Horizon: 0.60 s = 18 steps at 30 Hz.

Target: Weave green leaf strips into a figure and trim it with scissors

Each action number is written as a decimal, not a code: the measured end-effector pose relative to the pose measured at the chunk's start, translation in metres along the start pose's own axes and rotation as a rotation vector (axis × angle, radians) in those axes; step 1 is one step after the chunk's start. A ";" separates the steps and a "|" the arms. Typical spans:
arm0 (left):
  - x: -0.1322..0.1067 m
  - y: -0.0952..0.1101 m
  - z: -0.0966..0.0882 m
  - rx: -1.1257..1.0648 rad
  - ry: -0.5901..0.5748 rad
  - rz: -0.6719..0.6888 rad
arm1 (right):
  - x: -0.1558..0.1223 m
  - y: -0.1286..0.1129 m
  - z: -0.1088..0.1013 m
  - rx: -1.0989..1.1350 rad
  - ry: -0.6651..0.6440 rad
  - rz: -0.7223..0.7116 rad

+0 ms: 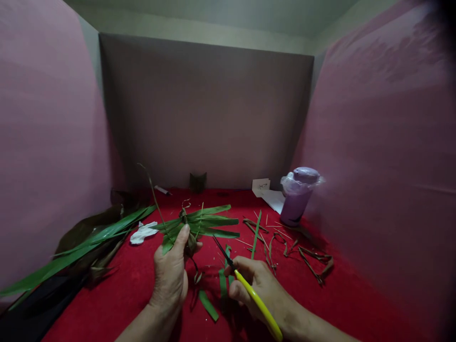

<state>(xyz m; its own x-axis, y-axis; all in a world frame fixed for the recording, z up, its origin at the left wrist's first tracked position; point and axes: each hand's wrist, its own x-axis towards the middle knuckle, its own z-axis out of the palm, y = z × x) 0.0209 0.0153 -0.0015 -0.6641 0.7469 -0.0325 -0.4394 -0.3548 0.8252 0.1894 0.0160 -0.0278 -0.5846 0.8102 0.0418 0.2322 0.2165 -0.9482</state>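
Note:
My left hand is closed round a woven leaf figure, its thumb pressed on the middle. Green leaf strips with cut ends fan out from the figure to the right, and a thin stem rises at its left. In my right hand is a pair of scissors with yellow handles. The dark blades point up and left, just below the tips of the green strips and apart from them. Beneath the hands lie cut green leaf pieces on the red cloth.
Long green leaves and dark dried leaves lie at the left beside a crumpled white tissue. Dried brown strips and thin sticks are scattered right. A purple tumbler stands behind them, near white paper. Pink and grey panels enclose the table.

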 end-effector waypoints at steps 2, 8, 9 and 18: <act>-0.003 0.000 0.001 -0.006 0.002 -0.017 | -0.002 -0.004 -0.001 0.011 0.000 0.017; -0.003 0.000 0.002 -0.021 -0.011 -0.048 | -0.002 -0.009 0.003 0.150 0.006 0.042; -0.002 0.000 0.002 -0.032 -0.013 -0.054 | -0.001 -0.009 0.005 0.168 0.002 0.058; -0.003 -0.002 0.003 -0.066 -0.035 -0.073 | 0.003 -0.002 0.015 0.299 0.026 0.091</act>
<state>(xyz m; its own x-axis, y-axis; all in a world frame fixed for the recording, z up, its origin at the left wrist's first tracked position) 0.0255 0.0158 -0.0016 -0.6078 0.7910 -0.0703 -0.5254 -0.3342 0.7825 0.1753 0.0095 -0.0303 -0.5509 0.8335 -0.0428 0.0417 -0.0238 -0.9988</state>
